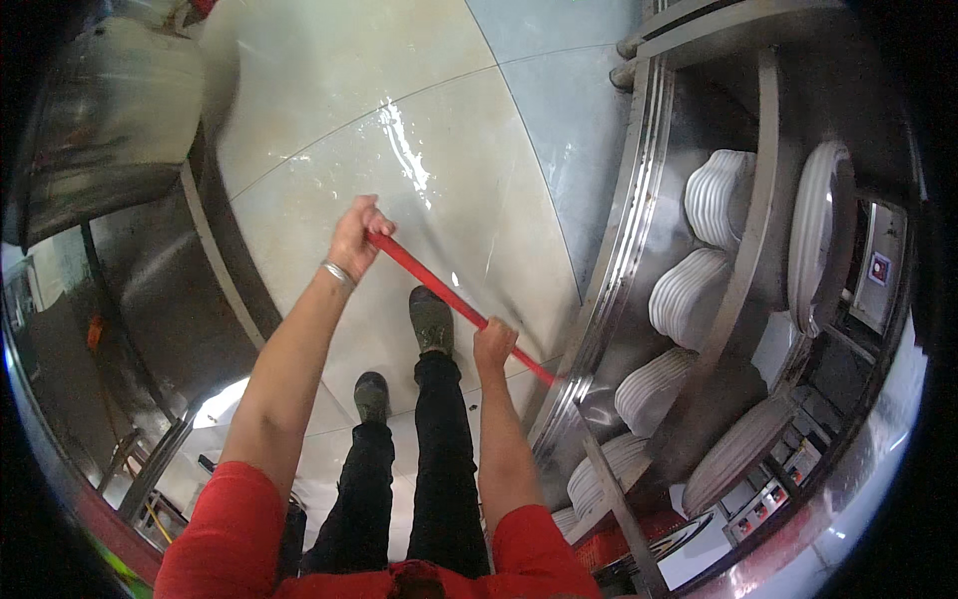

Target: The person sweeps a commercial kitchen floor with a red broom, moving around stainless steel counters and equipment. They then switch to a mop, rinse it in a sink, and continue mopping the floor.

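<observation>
A long red pole [426, 273] runs slantwise across the space in front of my body. My left hand [358, 236] is closed around its upper left end, and a silver bracelet circles that wrist. Lower down the shaft, my right hand [495, 343] grips it with curled fingers. Past that hand the pole goes on toward the metal shelf on the right, where its far end is hidden. Below it lies a pale tiled floor [359, 168], shiny as if wet. My dark boots [432, 320] stand on these tiles, one ahead of the other.
A stainless steel shelf unit [636, 202] lines the right side. It holds several stacks of white plates [690, 296] and large oval platters [817, 239]. Low on it sits a red plastic basket [599, 550]. Steel equipment [120, 127] bounds the left side.
</observation>
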`<state>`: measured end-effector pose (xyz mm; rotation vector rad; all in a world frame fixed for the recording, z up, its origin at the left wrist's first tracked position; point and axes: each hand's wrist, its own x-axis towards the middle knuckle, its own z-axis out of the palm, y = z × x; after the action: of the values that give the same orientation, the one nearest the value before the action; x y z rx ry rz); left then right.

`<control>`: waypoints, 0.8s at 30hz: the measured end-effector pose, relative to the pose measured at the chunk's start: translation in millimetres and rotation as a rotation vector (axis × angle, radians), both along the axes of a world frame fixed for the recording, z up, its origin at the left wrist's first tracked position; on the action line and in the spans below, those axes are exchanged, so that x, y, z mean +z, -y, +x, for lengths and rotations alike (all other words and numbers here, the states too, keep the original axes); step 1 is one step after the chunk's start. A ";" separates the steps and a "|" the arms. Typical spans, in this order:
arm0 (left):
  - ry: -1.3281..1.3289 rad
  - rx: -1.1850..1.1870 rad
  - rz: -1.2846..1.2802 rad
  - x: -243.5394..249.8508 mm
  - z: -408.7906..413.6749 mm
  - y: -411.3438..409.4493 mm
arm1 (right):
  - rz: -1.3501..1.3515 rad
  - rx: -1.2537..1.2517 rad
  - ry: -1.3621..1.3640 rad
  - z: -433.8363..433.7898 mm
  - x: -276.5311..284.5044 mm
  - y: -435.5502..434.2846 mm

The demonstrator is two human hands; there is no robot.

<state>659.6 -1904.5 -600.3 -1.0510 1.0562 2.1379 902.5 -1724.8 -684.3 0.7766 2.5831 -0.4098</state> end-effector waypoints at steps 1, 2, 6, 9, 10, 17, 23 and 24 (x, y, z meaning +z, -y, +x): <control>0.011 0.040 0.030 -8.0 -3.0 3.9 | 0.056 0.080 -0.064 -9.5 -13.2 -12.3; -0.004 0.079 0.082 -13.3 -3.6 9.5 | 0.095 0.135 -0.046 -19.4 -24.1 -23.2; 0.050 0.331 0.055 -14.7 10.8 51.3 | 0.097 0.313 -0.125 -77.6 -22.2 -34.4; -0.089 0.402 -0.136 31.3 29.0 111.1 | 0.077 0.459 -0.193 -119.6 2.1 7.8; -0.166 0.369 -0.425 54.7 37.3 130.8 | 0.041 0.496 -0.302 -132.8 15.6 29.5; -0.330 0.804 -0.612 264.5 9.0 221.0 | -0.394 0.518 -0.697 -224.8 179.6 144.2; -0.455 0.783 -0.720 286.5 19.5 310.3 | -0.528 0.521 -0.525 -206.0 241.6 185.0; -0.480 0.752 -0.760 286.9 14.0 307.9 | -0.550 0.512 -0.494 -199.5 242.7 187.7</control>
<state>673.6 -2212.5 -313.4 -1.4738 2.0674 2.7279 703.0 -1912.5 -441.6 -0.2039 2.7414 -1.1842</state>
